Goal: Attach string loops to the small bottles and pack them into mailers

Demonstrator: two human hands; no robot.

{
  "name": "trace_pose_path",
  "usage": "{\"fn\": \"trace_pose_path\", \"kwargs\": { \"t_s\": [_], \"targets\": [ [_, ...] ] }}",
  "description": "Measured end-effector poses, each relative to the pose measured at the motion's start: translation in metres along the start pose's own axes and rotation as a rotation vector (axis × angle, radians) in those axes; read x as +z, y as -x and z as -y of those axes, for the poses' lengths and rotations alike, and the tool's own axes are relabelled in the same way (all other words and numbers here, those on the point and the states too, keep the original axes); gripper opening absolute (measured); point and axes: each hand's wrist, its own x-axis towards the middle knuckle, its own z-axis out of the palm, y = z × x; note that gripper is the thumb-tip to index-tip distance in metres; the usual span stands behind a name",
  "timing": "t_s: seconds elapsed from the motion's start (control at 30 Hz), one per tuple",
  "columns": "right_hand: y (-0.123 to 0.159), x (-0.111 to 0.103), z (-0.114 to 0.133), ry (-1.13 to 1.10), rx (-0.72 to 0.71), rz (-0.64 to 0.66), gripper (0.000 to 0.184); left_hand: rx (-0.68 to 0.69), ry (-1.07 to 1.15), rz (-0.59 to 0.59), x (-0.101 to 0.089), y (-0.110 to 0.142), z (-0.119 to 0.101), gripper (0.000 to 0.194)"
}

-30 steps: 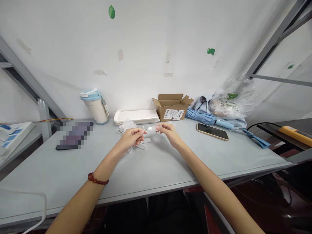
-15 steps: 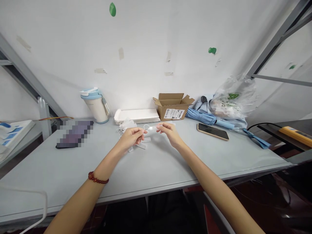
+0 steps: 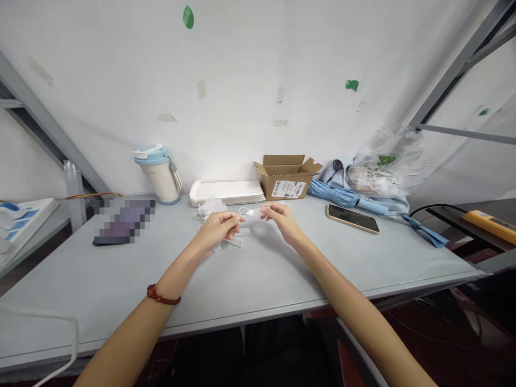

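Observation:
Above the middle of the desk, my left hand [image 3: 220, 228] is closed in a pinch at one end of a thin white cord [image 3: 243, 208]. My right hand [image 3: 282, 217] faces it, thumb and forefinger pinched on the far side of a small white plastic piece [image 3: 252, 213] to which the cord runs. The piece is too small to make out further. Behind and under my left hand lies a tangle of white cords [image 3: 210, 207]. Several flat white tabs [image 3: 235, 243] rest on the desk close to its fingers, partly covered by the hand.
At the back of the grey desk [image 3: 258, 279] stand a tumbler [image 3: 161, 177], a stack of white trays [image 3: 231, 192] and an open cardboard box [image 3: 287, 185]. To the right are a phone [image 3: 352, 218], a blue folded umbrella [image 3: 338, 193] and a plastic bag [image 3: 387, 166]. A pixelated dark object [image 3: 124, 221] lies left.
Both hands hold almost the same pose, pinching the cord and the white piece. The whole view has shifted very slightly.

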Motion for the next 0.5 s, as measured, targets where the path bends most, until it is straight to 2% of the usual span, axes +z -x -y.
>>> {"fn": "trace_pose_path", "kwargs": {
  "t_s": [0.5],
  "targets": [
    [-0.0005, 0.0003, 0.0008, -0.022, 0.009, 0.026, 0.019, 0.003, -0.009, -0.004, 0.0002, -0.0014, 0.0023, 0.022]
  ]
}}
